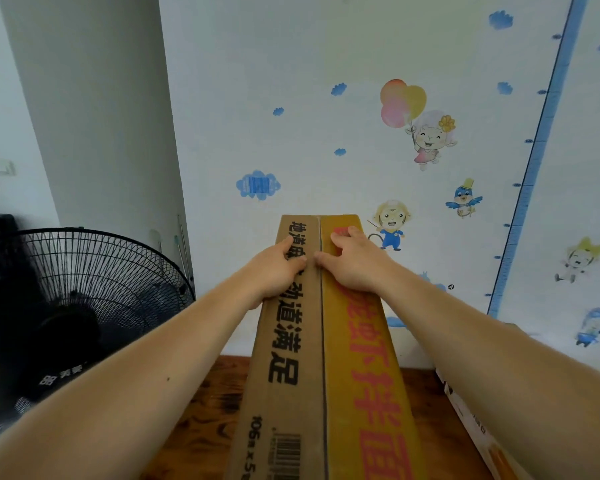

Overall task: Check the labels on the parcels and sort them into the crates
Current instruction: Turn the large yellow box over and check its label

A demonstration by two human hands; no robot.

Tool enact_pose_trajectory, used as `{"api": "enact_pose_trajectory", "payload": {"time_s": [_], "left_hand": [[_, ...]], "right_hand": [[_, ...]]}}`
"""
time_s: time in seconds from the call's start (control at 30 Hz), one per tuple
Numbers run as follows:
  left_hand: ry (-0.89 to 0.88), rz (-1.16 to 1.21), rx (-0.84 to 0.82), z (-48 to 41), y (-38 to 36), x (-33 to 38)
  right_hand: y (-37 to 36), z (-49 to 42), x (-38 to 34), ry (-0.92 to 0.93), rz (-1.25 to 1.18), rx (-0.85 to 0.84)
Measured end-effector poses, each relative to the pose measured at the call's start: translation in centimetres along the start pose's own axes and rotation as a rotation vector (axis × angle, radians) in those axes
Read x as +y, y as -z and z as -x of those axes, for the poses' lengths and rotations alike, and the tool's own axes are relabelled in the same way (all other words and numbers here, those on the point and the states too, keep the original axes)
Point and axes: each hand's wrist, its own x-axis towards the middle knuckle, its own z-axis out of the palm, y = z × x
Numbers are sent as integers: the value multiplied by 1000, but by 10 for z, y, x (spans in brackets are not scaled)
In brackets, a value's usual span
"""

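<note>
**Both hands flat on the box top, thumbs at the seam**

The box (312,375) runs up the centre of the frame from the bottom edge, over the wooden table (205,410). The left hand (278,268) lies on its brown flap and the right hand (355,263) on its yellow flap. They are close together, with the thumbs almost meeting across the middle seam. The fingers rest on the card and appear to clasp nothing.

A barcode (288,452) shows at bottom centre, but no shipping label or crate is in view. The label probably sits on another face, so press both flaps evenly and slide the hands to the side edges before turning the box. Turn it clear of the second box (471,427) at lower right and the fan (84,306) at left.
</note>
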Motion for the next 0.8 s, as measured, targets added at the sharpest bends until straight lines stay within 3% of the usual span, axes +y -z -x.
{"api": "enact_pose_trajectory", "payload": {"time_s": [0.5, 0.8], "left_hand": [[169, -29, -77, -45, -14, -25], [151, -308, -171, -74, -19, -43]], "right_hand": [[-42, -46, 22, -8, -94, -153], [-59, -72, 32, -10, -82, -280]]}}
